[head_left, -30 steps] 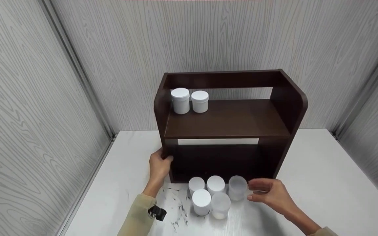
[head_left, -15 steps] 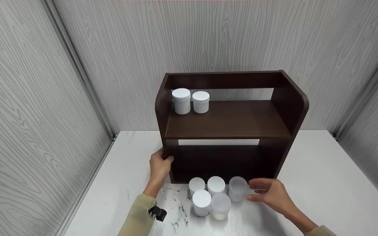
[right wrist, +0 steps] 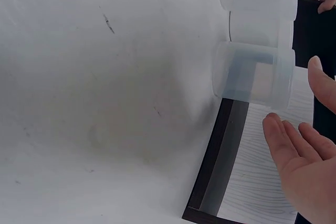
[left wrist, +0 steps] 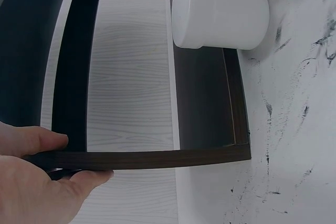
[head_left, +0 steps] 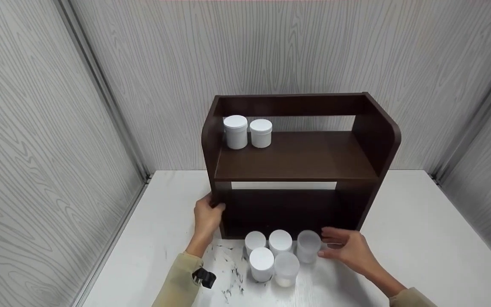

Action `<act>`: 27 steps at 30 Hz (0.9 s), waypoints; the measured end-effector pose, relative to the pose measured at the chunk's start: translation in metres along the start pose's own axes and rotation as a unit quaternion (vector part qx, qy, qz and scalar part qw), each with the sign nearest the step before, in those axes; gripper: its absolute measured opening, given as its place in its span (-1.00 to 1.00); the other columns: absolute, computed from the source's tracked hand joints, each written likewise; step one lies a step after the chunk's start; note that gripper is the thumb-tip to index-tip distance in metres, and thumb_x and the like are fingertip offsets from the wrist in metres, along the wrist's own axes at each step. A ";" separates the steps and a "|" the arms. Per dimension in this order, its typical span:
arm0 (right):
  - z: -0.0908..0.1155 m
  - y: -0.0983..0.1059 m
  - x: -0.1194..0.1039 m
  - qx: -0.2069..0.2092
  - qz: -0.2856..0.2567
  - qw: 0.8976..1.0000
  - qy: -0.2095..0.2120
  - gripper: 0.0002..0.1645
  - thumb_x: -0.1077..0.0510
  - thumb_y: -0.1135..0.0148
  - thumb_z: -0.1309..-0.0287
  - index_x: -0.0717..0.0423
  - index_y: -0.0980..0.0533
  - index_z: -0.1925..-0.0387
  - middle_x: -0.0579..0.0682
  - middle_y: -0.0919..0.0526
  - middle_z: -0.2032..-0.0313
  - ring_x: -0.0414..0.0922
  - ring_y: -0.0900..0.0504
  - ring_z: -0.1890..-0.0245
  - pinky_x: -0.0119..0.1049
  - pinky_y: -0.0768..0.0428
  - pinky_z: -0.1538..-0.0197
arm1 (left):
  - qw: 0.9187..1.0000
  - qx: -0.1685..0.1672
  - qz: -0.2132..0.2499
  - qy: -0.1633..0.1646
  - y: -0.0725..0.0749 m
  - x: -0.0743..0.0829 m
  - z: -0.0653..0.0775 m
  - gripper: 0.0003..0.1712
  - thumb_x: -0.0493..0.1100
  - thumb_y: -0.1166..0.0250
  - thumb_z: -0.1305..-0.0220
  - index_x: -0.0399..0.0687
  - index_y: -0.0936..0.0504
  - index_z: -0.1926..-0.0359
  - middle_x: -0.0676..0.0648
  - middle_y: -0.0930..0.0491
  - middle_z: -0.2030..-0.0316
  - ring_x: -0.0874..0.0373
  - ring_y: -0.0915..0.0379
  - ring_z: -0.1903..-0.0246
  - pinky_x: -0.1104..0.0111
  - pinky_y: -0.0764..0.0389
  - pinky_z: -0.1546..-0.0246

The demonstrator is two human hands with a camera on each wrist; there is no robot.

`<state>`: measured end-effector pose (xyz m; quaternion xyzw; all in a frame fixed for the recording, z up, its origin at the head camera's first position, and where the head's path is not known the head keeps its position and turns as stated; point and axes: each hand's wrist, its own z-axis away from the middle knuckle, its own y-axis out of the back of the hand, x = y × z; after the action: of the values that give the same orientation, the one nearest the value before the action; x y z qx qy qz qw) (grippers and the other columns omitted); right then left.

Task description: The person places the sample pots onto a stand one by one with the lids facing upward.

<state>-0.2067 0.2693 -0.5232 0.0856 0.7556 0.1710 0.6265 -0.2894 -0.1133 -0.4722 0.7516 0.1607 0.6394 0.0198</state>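
Note:
My left hand (head_left: 207, 217) grips the left side panel of a dark brown two-tier shelf (head_left: 305, 157), thumb on one face and fingers on the other. The right hand (head_left: 352, 249), thumb and fingers spread apart, is beside a translucent jar (head_left: 309, 246) at the shelf's front edge. In the right wrist view its fingertips (right wrist: 271, 121) are just short of that jar (right wrist: 252, 72). A second translucent jar (head_left: 286, 268) and several white lidded jars (head_left: 262, 262) stand clustered to its left, upright.
On the upper tier, at its left end, stand a taller white jar (head_left: 236, 132) and a shorter white jar (head_left: 261, 133). Dark smudges (head_left: 237, 273) mark the white table. Wood-grain panels (head_left: 288, 51) enclose the back and sides.
My right hand has moved slightly up and left, closer to the translucent jar. The left hand keeps its grip on the shelf, and the jars stay where they were.

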 end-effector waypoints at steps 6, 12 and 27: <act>-0.004 -0.003 0.002 -0.012 0.001 1.000 0.008 -0.16 0.21 -0.69 0.01 0.48 -0.53 -0.26 0.41 -0.66 -0.14 0.21 -0.72 -0.11 -0.05 -0.66 -0.15 | 1.000 0.001 0.002 0.006 0.000 0.000 0.002 -0.43 -0.43 -0.19 -0.33 -0.51 -0.48 -0.35 -0.41 -0.61 -0.19 -0.24 -0.54 -0.24 -0.03 -0.51 -0.28; -0.007 -0.006 0.003 -0.023 -0.008 1.000 0.015 -0.17 0.21 -0.70 0.03 0.49 -0.55 -0.24 0.38 -0.65 -0.17 0.24 -0.68 -0.16 -0.09 -0.63 -0.20 | 1.000 -0.007 0.007 0.003 0.001 0.001 0.002 -0.41 -0.43 -0.18 -0.35 -0.52 -0.43 -0.39 -0.43 -0.58 -0.22 -0.25 -0.51 -0.26 -0.03 -0.51 -0.28; -0.018 -0.009 0.016 -0.058 -0.014 0.997 0.047 -0.11 0.22 -0.70 0.02 0.52 -0.49 -0.29 0.45 -0.54 -0.27 0.30 -0.61 -0.22 -0.10 -0.61 -0.21 | 1.000 -0.007 -0.006 0.002 0.001 0.002 0.002 -0.43 -0.42 -0.19 -0.35 -0.51 -0.46 -0.37 -0.41 -0.61 -0.18 -0.25 -0.55 -0.21 -0.03 -0.55 -0.24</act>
<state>-0.2263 0.2637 -0.5389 0.0307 0.7741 0.2097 0.5966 -0.2871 -0.1137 -0.4702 0.7490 0.1602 0.6423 0.0285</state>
